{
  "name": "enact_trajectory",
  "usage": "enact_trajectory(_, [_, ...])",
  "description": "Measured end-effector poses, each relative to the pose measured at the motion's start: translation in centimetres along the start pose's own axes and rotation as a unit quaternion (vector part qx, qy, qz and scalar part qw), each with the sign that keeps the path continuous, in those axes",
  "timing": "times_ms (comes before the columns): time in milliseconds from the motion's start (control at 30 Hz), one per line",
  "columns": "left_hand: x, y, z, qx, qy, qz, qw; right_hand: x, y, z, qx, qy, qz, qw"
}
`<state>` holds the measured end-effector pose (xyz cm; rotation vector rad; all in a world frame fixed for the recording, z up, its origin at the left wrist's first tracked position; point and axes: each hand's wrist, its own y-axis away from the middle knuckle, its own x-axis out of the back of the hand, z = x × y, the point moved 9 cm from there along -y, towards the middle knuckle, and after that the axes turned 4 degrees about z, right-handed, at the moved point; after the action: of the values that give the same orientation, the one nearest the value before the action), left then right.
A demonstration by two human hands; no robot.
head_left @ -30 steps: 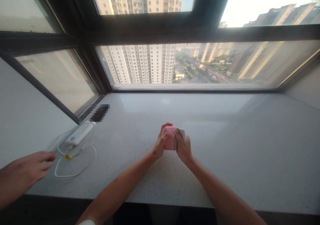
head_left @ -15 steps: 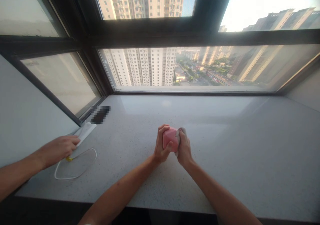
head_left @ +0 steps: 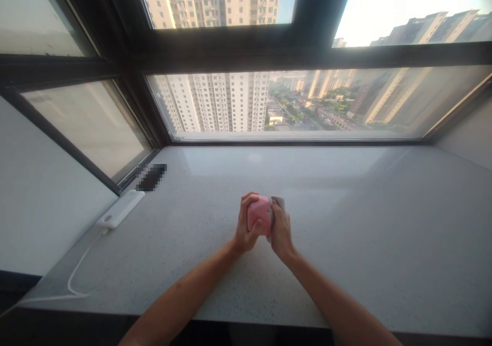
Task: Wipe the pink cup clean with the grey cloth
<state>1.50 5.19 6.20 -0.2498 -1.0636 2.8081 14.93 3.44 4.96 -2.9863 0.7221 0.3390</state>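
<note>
Above the middle of the sill, my left hand (head_left: 246, 225) is closed round a small pink box-like object (head_left: 260, 214) with rounded corners. I cannot make out exactly what this object is. Its fingers wrap over the far left side, and the thumb presses on the near face. My right hand (head_left: 282, 228) is closed on a grey cloth (head_left: 277, 202), pressing it against the right side of the pink object. The palm and fingers hide much of the cloth.
A pale speckled windowsill (head_left: 365, 243) extends around my hands. At the left lies a white power strip or similar slim device (head_left: 122, 208), with a white cable (head_left: 73, 277) running off the front edge. Near the window corner sits a dark, pixelated item (head_left: 151, 177). Windows (head_left: 288, 105) border the back.
Another person's hand, which was touching the white device at the left, has left the view. The cable's loop has opened out toward the front edge. My right hand has shifted slightly with the cloth.
</note>
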Motion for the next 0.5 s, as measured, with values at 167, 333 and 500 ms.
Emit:
enact_trajectory(167, [-1.7,0.6,-2.4,0.186,0.18,-0.017,0.966,0.1,-0.3,-0.8,0.128,0.068,-0.094,0.985])
enact_trajectory(333, [-0.3,0.5,-1.0,0.063,0.07,0.019,0.995,0.5,-0.4,-0.5,0.06,0.062,-0.027,0.996])
enact_trajectory(500, [0.2,0.1,-0.5,0.027,0.026,0.004,0.999,0.4,0.1,0.2,0.023,0.034,-0.005,0.999])
